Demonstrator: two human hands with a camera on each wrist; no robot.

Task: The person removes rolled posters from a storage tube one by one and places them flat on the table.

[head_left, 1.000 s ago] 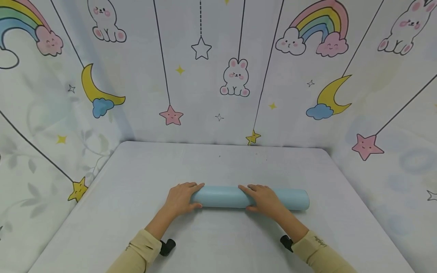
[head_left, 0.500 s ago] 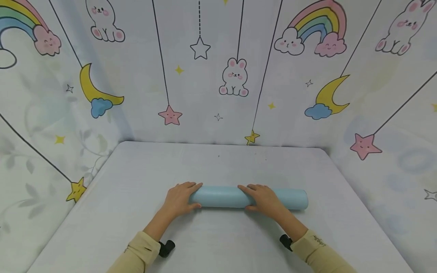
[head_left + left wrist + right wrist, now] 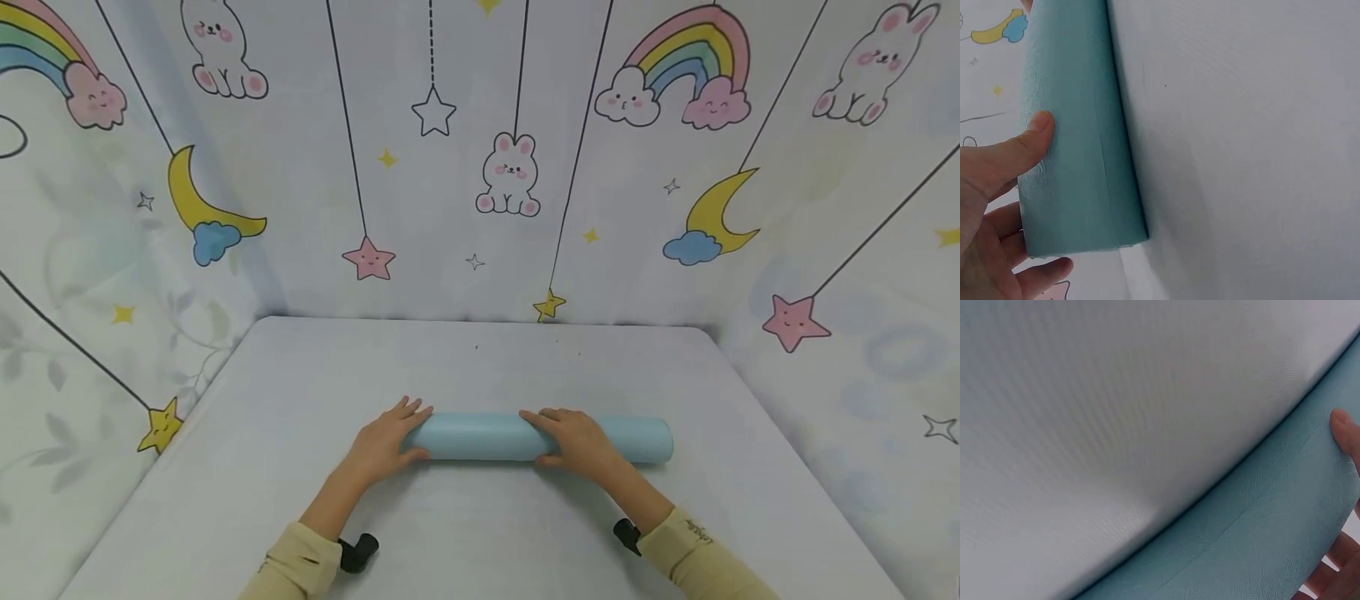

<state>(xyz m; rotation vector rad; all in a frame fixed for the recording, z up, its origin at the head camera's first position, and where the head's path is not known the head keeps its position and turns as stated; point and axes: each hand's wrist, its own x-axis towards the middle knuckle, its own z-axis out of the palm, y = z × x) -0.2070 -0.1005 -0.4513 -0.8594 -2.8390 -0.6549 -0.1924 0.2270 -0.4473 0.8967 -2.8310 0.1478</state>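
Observation:
A light blue roll (image 3: 480, 437) with a finely wrinkled surface lies sideways on the white table (image 3: 480, 533). My left hand (image 3: 380, 444) holds its left end, thumb on the near side and fingers toward the far side. In the left wrist view, the thumb (image 3: 1040, 122) presses the roll's face and one finger reaches past the flat end. Right of the roll's middle, my right hand (image 3: 573, 440) straddles it, thumb near and fingers over the top. The right wrist view shows that thumb (image 3: 1341, 419) on the roll (image 3: 1260, 531), with other fingers behind it.
A patterned cloth (image 3: 450, 200) with rabbits, stars, moons and rainbows hangs behind the table and along both sides. Black wrist-worn devices (image 3: 358, 553) show below each forearm. A few tiny dark specks lie on the table's far part.
My left hand has shifted left along the roll toward its end, its fingers spreading more. The right hand keeps its place on the roll. The whole head view has shifted slightly.

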